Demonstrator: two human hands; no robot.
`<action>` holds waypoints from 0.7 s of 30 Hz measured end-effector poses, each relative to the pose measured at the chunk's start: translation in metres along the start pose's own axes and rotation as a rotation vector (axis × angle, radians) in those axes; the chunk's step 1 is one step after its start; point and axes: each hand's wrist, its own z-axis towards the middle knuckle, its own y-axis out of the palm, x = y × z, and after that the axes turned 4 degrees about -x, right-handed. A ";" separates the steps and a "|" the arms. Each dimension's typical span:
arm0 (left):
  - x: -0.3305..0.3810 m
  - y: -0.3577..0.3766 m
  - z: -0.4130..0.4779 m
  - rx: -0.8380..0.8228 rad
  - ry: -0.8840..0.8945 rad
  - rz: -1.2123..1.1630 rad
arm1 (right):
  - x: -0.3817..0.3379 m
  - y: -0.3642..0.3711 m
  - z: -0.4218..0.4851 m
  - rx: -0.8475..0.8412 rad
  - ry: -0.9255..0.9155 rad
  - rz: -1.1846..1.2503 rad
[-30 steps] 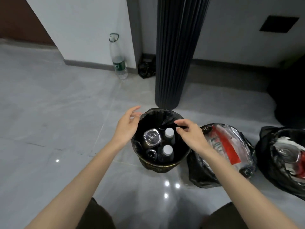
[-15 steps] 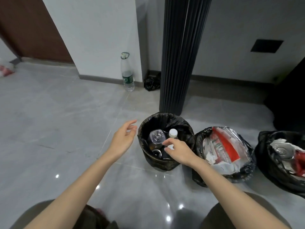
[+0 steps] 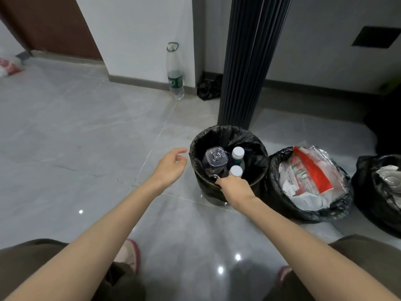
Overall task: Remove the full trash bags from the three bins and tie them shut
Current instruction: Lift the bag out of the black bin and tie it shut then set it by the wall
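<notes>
The left bin (image 3: pixel 213 197) stands on the floor in front of a dark pillar. It is lined with a black trash bag (image 3: pixel 227 135) that holds white-capped bottles (image 3: pixel 238 152) and a clear container (image 3: pixel 214 158). My right hand (image 3: pixel 235 187) is at the bin's near rim, fingers curled over the bag's edge. My left hand (image 3: pixel 171 166) hovers just left of the rim, fingers loosely bent, touching nothing. A second black bag (image 3: pixel 274 183) full of paper and red packaging sits to the right. A third bag (image 3: pixel 364 183) is at the right edge.
A ribbed dark pillar (image 3: pixel 249 61) rises right behind the left bin. A tall water bottle (image 3: pixel 174 72) and a small crumpled black bag (image 3: pixel 209 89) stand by the wall. Grey tiled floor spreads to the left. My knees and slippers (image 3: pixel 130 255) are at the bottom.
My right hand moved from the bin's far right rim down to its near rim. My left hand drew back from the left rim. The view pulled back and up.
</notes>
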 end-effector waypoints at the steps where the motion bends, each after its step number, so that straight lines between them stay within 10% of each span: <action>1: -0.005 0.002 0.001 -0.010 -0.019 -0.010 | 0.002 0.002 0.000 0.018 -0.004 0.008; 21: -0.087 0.097 -0.031 -0.233 -0.662 -0.875 | 0.032 0.032 -0.056 -0.103 -0.141 0.641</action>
